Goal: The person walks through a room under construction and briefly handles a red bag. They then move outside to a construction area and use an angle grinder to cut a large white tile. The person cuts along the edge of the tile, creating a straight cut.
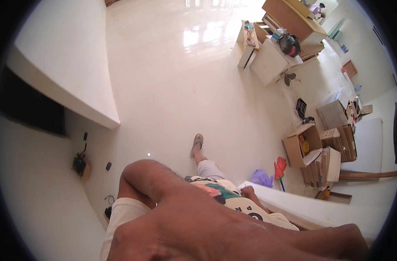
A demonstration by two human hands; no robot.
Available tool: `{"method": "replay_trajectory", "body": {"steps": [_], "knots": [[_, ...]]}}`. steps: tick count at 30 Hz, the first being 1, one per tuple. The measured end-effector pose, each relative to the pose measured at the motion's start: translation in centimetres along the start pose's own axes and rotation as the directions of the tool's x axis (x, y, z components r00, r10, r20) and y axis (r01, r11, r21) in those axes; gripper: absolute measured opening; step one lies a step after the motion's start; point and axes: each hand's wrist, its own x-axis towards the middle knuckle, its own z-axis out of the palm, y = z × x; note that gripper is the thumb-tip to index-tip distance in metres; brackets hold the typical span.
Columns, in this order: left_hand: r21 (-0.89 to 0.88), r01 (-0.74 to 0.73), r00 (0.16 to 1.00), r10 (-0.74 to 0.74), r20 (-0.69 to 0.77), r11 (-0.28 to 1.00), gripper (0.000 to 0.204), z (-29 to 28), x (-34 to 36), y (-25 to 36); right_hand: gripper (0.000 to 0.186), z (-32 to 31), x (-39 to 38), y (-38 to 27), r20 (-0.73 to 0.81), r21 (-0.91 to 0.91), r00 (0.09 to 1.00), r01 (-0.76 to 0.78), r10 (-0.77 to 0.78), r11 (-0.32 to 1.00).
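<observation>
My left arm bends at the elbow, and my left hand [207, 230] is raised very close to the view, large and blurred along the lower edge. Its fingers are cut off or hidden, so what they hold, if anything, does not show. Lower down, my right hand [249, 192] hangs by my side at the near end of a long white panel [289, 198]. Its fingers look curled; whether they grip the panel's edge is too small to tell. Just beyond it lie a purple plastic bag [262, 178] and a red duster-like thing [279, 167] on a thin handle.
Cardboard boxes [296, 152] and an open black case [301, 108] occupy the right. A white cabinet [268, 61] carries a dark bag [289, 45]; another person [316, 8] is far behind. A white wall [68, 61] and a black tool [79, 164] are at left.
</observation>
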Motion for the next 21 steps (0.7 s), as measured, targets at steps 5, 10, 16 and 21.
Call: {"method": "replay_trajectory", "body": {"steps": [5,10,16,21], "knots": [[0.005,0.013,1.0,-0.013,0.0,1.0,0.083,-14.1,4.6,7.7,0.027,-12.5,8.3,-6.9,0.014,0.492,0.977,-0.193,0.214,0.849],[-0.019,-0.016,1.0,0.016,0.006,1.0,0.083,-27.2,10.6,15.2,0.029,-34.0,20.0,-13.9,-0.328,0.434,0.936,0.028,0.129,0.9],[0.022,-0.016,0.998,0.014,0.055,1.0,0.083,-41.8,15.3,24.6,0.021,-63.7,32.6,-26.9,-0.68,0.411,0.734,0.382,-0.001,0.828],[0.014,-0.024,0.999,0.024,0.038,1.0,0.083,-56.1,18.7,35.1,0.019,-76.2,38.7,-37.0,-0.709,0.421,0.705,0.426,-0.003,0.801]]}}
